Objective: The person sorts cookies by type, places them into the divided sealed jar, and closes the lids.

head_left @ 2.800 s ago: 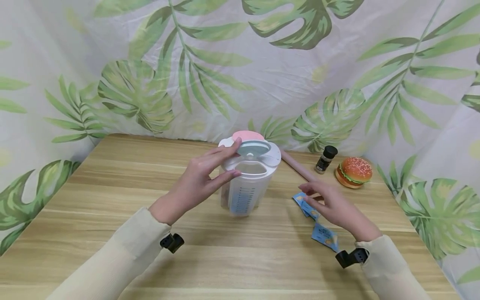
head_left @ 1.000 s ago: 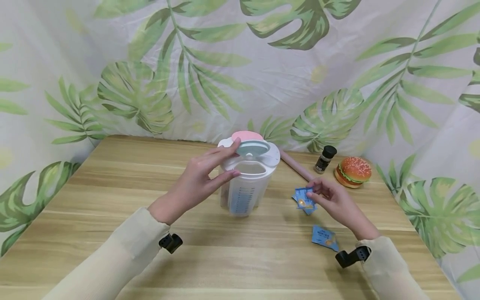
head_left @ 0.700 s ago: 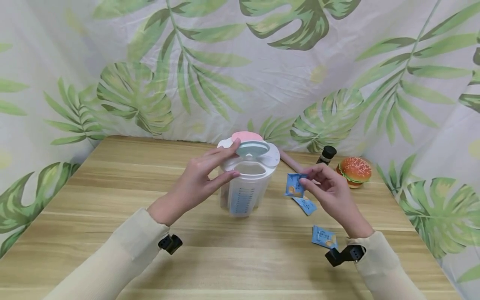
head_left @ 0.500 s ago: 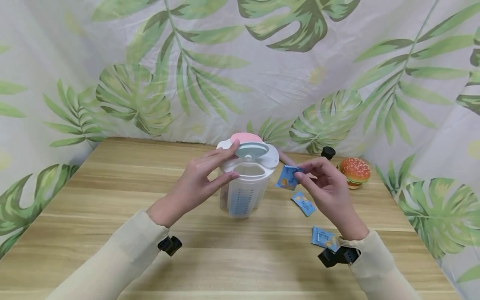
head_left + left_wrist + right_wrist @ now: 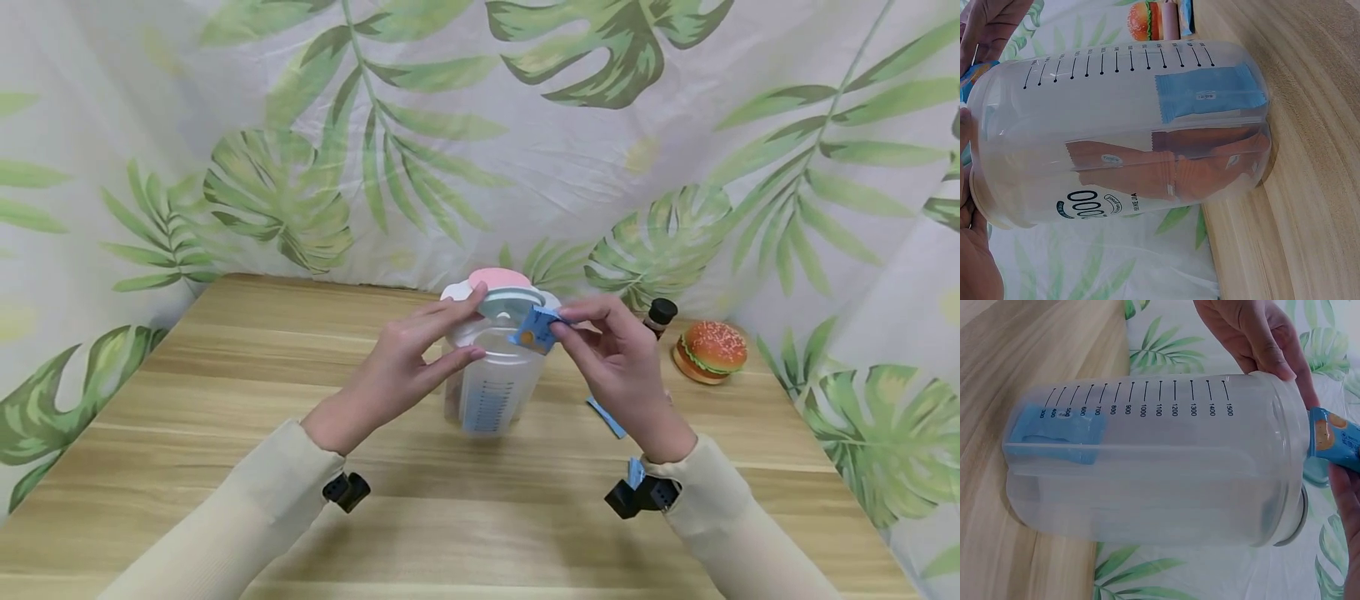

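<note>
A clear lidded storage container (image 5: 489, 404) stands upright on the table, its green flap (image 5: 504, 303) raised and its pink flap (image 5: 497, 278) down. My left hand (image 5: 397, 358) holds its top, thumb at the front rim and a finger by the green flap. Between thumb and fingers my right hand (image 5: 618, 371) pinches a small blue snack packet (image 5: 531, 332), right over the uncovered opening. Inside, the left wrist view shows another blue packet (image 5: 1210, 92) at the bottom and reddish-brown packets (image 5: 1125, 169) in a separate compartment.
Two more blue packets lie right of the container: one packet (image 5: 605, 417) beside my right hand, another packet (image 5: 636, 472) partly behind the wrist camera. Farther back are a black-capped spice jar (image 5: 662, 315), a toy hamburger (image 5: 710, 352) and a pink rod (image 5: 1170, 20).
My right hand has picked a blue packet off the pile on the table and carried it left and up to the container's opening. My left hand stays at the container's top.
</note>
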`<state>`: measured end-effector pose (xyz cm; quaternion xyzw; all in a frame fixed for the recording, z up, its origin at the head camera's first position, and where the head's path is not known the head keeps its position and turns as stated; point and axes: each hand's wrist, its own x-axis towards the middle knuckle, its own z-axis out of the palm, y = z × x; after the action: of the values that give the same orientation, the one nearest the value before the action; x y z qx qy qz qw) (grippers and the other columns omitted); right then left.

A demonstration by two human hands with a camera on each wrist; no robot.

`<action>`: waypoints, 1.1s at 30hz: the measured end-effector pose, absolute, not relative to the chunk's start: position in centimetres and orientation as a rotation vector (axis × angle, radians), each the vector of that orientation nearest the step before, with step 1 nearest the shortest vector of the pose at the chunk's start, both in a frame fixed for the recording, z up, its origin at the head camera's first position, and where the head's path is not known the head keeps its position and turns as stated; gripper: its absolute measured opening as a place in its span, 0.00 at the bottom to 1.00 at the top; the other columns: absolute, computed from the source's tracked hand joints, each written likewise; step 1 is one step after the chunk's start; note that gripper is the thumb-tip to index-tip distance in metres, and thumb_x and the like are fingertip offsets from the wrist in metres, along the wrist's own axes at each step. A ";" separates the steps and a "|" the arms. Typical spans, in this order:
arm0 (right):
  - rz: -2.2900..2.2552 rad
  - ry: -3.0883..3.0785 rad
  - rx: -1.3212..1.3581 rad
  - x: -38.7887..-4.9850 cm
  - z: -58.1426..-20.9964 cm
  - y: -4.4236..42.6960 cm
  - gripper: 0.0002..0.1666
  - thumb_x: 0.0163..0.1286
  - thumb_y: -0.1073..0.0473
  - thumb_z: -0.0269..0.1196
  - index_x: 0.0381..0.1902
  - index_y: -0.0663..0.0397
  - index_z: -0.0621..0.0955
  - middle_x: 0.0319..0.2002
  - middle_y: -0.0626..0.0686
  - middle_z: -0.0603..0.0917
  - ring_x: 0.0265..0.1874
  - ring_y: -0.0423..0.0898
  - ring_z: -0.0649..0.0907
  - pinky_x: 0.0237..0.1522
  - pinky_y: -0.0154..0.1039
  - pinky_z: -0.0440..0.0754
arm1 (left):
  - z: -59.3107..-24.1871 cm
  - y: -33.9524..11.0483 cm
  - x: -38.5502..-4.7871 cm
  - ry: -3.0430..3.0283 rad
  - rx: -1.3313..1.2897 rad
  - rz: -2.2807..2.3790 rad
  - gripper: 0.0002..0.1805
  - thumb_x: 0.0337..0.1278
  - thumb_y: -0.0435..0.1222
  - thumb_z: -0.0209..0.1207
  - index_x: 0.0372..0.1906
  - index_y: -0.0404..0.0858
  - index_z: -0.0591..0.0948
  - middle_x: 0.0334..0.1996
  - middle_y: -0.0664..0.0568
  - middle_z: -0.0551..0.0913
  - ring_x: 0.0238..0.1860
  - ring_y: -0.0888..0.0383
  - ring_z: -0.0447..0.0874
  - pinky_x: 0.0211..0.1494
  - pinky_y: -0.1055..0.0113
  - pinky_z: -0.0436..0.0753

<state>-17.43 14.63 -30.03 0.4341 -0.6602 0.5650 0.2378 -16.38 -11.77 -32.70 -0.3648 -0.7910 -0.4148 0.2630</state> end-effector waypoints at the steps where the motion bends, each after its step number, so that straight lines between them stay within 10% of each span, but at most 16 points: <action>1: 1.541 -1.797 1.191 -17.5 -30.1 14.5 0.10 0.65 0.83 0.64 0.43 0.81 0.77 0.51 0.41 0.85 0.50 0.34 0.87 0.50 0.28 0.90 | -32.7 -11.8 -16.4 -2.144 -0.984 -1.123 0.40 0.58 0.31 0.73 0.76 0.38 0.73 0.58 0.44 0.89 0.62 0.49 0.87 0.76 0.48 0.78; 9: 1.473 -1.759 1.189 -17.7 -30.2 13.7 0.09 0.64 0.83 0.65 0.41 0.81 0.77 0.50 0.42 0.84 0.49 0.34 0.86 0.53 0.29 0.89 | -32.8 -11.7 -16.4 -2.148 -0.973 -1.129 0.39 0.58 0.31 0.73 0.75 0.36 0.73 0.57 0.43 0.89 0.62 0.47 0.87 0.79 0.46 0.75; 16: 1.356 -1.889 1.164 -17.7 -30.5 13.5 0.15 0.58 0.88 0.65 0.41 0.76 0.79 0.42 0.67 0.85 0.48 0.32 0.86 0.52 0.29 0.90 | -32.9 -11.7 -16.5 -2.136 -0.979 -1.125 0.38 0.58 0.30 0.73 0.75 0.36 0.73 0.57 0.43 0.89 0.62 0.47 0.87 0.80 0.45 0.73; 33: 1.095 -2.178 1.253 -17.2 -30.3 14.1 0.08 0.66 0.72 0.71 0.41 0.58 0.89 0.46 0.56 0.90 0.47 0.46 0.87 0.52 0.24 0.85 | -32.8 -11.6 -16.6 -2.147 -0.986 -1.112 0.39 0.60 0.31 0.73 0.76 0.37 0.73 0.59 0.42 0.88 0.62 0.47 0.87 0.77 0.47 0.77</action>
<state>-17.21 14.11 -30.34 0.4480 -0.7788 0.3915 0.1990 -16.55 -11.64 -32.78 -0.3643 -0.7935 -0.4109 0.2625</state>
